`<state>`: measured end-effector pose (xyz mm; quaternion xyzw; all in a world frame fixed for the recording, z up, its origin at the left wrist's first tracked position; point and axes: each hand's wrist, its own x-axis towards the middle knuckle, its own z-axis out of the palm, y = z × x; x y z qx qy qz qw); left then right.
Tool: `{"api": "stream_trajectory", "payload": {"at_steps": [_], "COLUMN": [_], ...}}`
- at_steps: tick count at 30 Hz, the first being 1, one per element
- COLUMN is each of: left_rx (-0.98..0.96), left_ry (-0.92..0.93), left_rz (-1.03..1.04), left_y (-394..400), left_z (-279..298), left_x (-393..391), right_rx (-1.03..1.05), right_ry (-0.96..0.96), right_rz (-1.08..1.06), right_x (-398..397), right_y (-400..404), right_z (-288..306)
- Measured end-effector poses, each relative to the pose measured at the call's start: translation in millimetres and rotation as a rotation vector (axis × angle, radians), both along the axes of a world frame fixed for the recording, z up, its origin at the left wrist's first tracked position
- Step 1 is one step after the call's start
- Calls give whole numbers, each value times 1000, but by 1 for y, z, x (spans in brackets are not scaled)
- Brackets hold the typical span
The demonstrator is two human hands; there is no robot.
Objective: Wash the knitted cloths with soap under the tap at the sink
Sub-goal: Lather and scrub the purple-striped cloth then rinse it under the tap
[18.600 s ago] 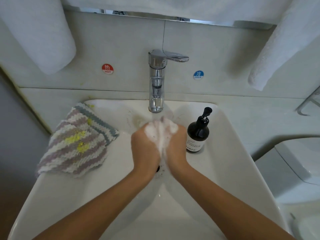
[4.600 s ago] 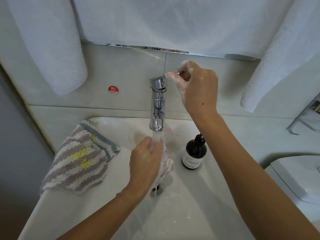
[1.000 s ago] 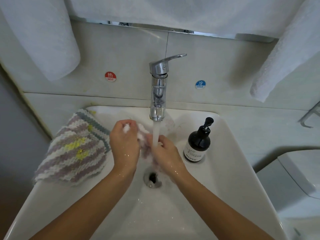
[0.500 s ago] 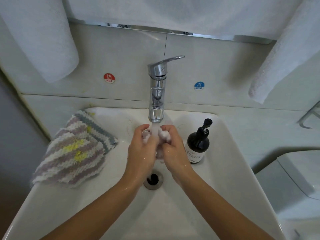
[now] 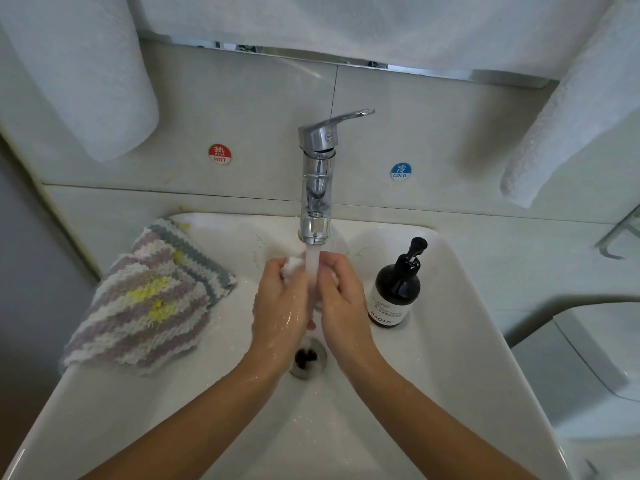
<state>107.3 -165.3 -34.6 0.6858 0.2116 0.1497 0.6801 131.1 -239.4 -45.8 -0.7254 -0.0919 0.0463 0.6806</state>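
Holding a small white knitted cloth (image 5: 292,264) under the running water (image 5: 312,271), the left hand (image 5: 280,306) and the right hand (image 5: 341,297) are both clenched around it, just below the tap (image 5: 317,188) at 12 o'clock of the sink (image 5: 460,358). Only small parts of this cloth show between the wet fingers. The drain (image 5: 306,358) lies under the wrists. A striped knitted cloth (image 5: 149,303) rests on the sink rim at 9 o'clock, apart from the hands. A dark soap bottle (image 5: 394,292) stands at 3 o'clock, just beside the right hand.
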Motion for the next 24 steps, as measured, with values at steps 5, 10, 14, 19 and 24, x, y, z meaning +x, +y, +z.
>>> {"api": "stream_trajectory", "payload": {"at_steps": [5, 10, 14, 19, 24], "left_rx": [-5, 25, 125, 230, 277], "left_ry": [-129, -223, -224, -46, 51], "left_rz": [15, -56, -162, -111, -88], "left_y": [3, 4, 6, 4, 4], "left_z": [4, 6, 0, -8, -12], "left_x": [-2, -4, -3, 2, 3], "right_rx": [-7, -59, -164, -82, 24], "right_ry": [42, 99, -74, -121, -63], "right_rz": [37, 48, -25, -81, -8], "right_x": [0, 0, 6, 0, -4], "right_y": [-1, -2, 1, -3, -6], "right_z": [1, 9, 10, 9, 11]}}
